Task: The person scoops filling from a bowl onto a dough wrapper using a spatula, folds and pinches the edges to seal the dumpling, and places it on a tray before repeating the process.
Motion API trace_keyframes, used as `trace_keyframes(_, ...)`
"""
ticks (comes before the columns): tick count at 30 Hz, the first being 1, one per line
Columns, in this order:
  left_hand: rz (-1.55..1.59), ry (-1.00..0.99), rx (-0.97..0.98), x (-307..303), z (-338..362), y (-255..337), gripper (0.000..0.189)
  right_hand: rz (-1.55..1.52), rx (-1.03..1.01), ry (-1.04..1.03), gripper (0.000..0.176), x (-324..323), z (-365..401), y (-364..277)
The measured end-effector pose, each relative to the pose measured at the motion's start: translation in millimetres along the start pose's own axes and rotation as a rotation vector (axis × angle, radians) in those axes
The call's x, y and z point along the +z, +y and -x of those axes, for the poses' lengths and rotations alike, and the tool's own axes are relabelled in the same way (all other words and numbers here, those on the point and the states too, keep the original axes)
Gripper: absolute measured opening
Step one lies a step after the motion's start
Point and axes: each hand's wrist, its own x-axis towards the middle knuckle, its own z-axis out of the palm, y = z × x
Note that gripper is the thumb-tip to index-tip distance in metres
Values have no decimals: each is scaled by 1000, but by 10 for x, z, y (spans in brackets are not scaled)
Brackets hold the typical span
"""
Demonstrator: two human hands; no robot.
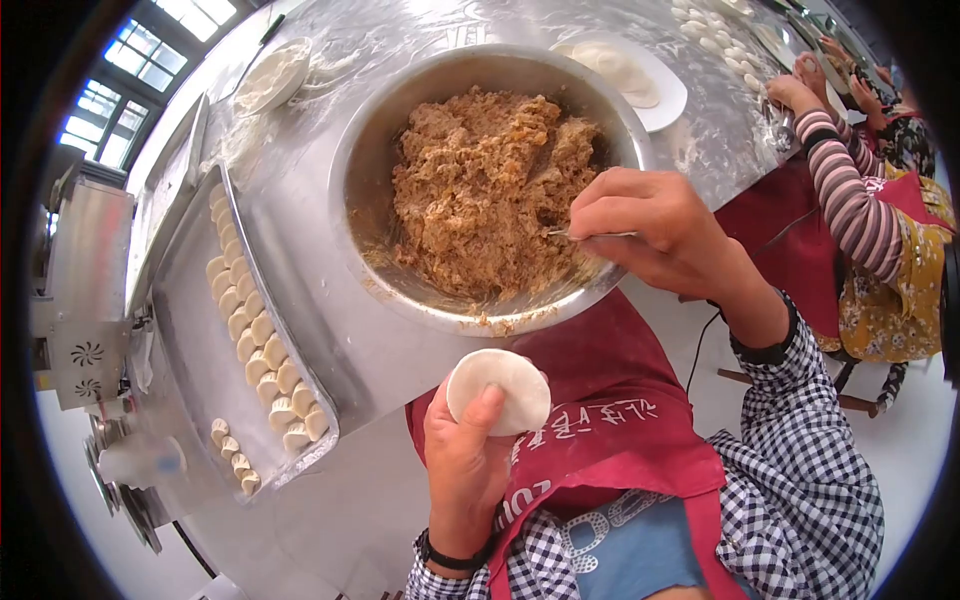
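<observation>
A flat round dough wrapper (515,388) lies across the fingers of my left hand (466,455), with the thumb pressed on it. My right hand (655,225) pinches a thin metal utensil (600,234) over the right side of a large metal bowl (350,245). The utensil's tip touches the brown minced filling (480,190) in the bowl. My left hand is below the bowl's near rim, apart from it.
A metal tray (185,330) with rows of dumplings (262,330) stands left of the bowl. Behind the bowl are a white plate of wrappers (660,95) and a floury dish (275,75). Another person's striped sleeve (845,185) is at the right.
</observation>
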Motion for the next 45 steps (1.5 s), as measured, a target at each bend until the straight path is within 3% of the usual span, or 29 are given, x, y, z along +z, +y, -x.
trace_keyframes(7, 25, 80, -20, -94, 12, -21, 30, -139, 38, 148, 9, -65, -8, 47)
trace_keyframes(19, 15, 98, -15, -120, 10, -22, 33, -352, 200, 30, 10, -11, 182, 67)
trace_keyframes(25, 14, 147, -4, -117, -4, -34, 35, -561, 313, 74, 8, 68, 220, 40)
trace_keyframes(39, 32, 88, 24, -192, -7, -35, 34, -683, 434, 163, 9, 63, 214, -2)
trace_keyframes(41, -148, 189, 243, -130, 33, -12, 32, -691, 434, 197, 9, 76, 230, 10)
trace_keyframes(42, -149, 191, 242, -102, 27, 16, 32, -633, 400, 220, 10, 81, 236, 21)
trace_keyframes(44, -384, 213, 776, -21, -58, 95, 33, -578, 367, 240, 10, 88, 258, 27)
trace_keyframes(45, -624, 299, 920, 20, -136, 139, 29, -588, 388, 250, 10, 87, 269, 30)
